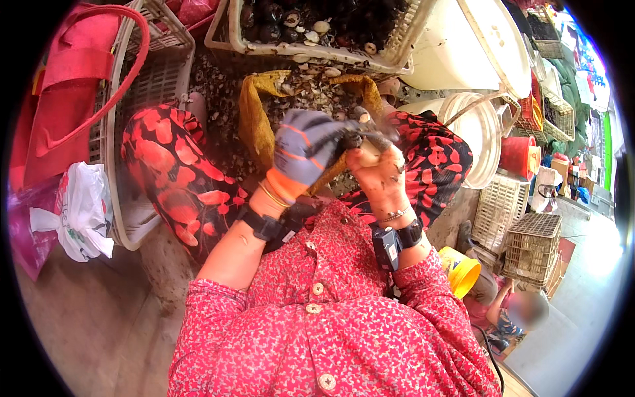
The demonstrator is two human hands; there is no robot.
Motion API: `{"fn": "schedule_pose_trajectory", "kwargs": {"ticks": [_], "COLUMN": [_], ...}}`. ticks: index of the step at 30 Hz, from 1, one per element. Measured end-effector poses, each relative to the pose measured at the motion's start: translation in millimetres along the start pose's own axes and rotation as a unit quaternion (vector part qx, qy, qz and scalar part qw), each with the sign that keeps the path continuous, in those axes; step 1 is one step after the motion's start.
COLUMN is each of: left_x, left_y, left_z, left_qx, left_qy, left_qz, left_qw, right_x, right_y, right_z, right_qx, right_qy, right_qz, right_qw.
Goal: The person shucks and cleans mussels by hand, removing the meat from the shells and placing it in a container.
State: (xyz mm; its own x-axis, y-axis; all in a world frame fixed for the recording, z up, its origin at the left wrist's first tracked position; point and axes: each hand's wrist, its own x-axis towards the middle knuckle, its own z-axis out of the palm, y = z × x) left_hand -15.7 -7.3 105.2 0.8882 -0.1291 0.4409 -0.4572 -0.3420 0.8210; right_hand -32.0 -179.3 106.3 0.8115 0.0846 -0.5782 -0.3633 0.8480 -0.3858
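1. Left hand, in a grey knitted glove with orange cuff: fingers bent toward the work but blurred; cannot tell whether they grip a tool or the piece.
2. Right hand, with darkly soiled fingers: closed on a small, dark, rounded piece, held up between both hands, above the lap.
3. Beneath: mustard-yellow cloth between the knees, with pale and dark loose fragments on and beyond it.
4. Ahead: cream plastic crate containing dark, rounded pieces.
5. Risk, judged: the piece could slip if those soiled fingertips are slick, and would likely drop among the fragments.
6. Risk, judged: a blade, if present, could nick the right hand, since the fingers work so close together.
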Motion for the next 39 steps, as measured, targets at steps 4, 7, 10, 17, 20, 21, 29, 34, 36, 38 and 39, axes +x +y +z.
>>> {"fn": "schedule_pose_trajectory", "kwargs": {"ticks": [4,7,10,17,20,21,29,34,36,38,39], "left_x": [-4.6,-11.5,-12.4,-10.8,-8.6,-8.6,-15.9,-2.7,-7.6,-21.1,-18.3], "left_y": [-12.3,-37.6,-21.0,-28.7,-22.2,-30.4,-43.5,-21.6,-44.1,-50.1,-41.5], "left_z": [5.2,9.6,11.1,16.9,10.7,13.3,14.7,5.7,15.1,18.8,19.6], "left_qx": [-0.002,-0.177,-0.135,-0.125,-0.099,-0.176,-0.111,0.022,-0.123,-0.242,-0.16], "left_qy": [0.011,0.012,0.019,0.027,0.021,0.029,0.015,-0.003,0.018,0.039,0.046], "left_qz": [-0.007,-0.213,-0.088,-0.106,-0.072,-0.144,-0.132,-0.015,-0.171,-0.276,-0.183], "left_qw": [1.0,0.961,0.987,0.986,0.992,0.973,0.985,1.0,0.977,0.929,0.969], "right_x": [3.4,5.5,3.0,-0.1,2.6,4.3,-8.3,-13.8,-13.8,-13.8,-13.7], "right_y": [10.2,8.2,8.7,7.7,9.4,9.7,7.6,6.6,7.6,7.8,3.9], "right_z": [-3.3,-5.9,-1.4,9.3,6.4,5.1,5.2,24.2,29.6,31.5,32.9], "right_qx": [0.106,0.09,-0.032,-0.012,0.042,0.06,-0.222,-0.283,-0.299,-0.296,-0.262], "right_qy": [-0.028,-0.085,-0.053,0.002,0.002,0.001,-0.086,-0.024,-0.005,0.017,0.018], "right_qz": [0.057,0.089,0.038,0.001,0.02,0.033,-0.138,-0.164,-0.174,-0.171,-0.144], "right_qw": [0.992,0.988,0.997,1.0,0.999,0.998,0.961,0.945,0.938,0.939,0.954]}}
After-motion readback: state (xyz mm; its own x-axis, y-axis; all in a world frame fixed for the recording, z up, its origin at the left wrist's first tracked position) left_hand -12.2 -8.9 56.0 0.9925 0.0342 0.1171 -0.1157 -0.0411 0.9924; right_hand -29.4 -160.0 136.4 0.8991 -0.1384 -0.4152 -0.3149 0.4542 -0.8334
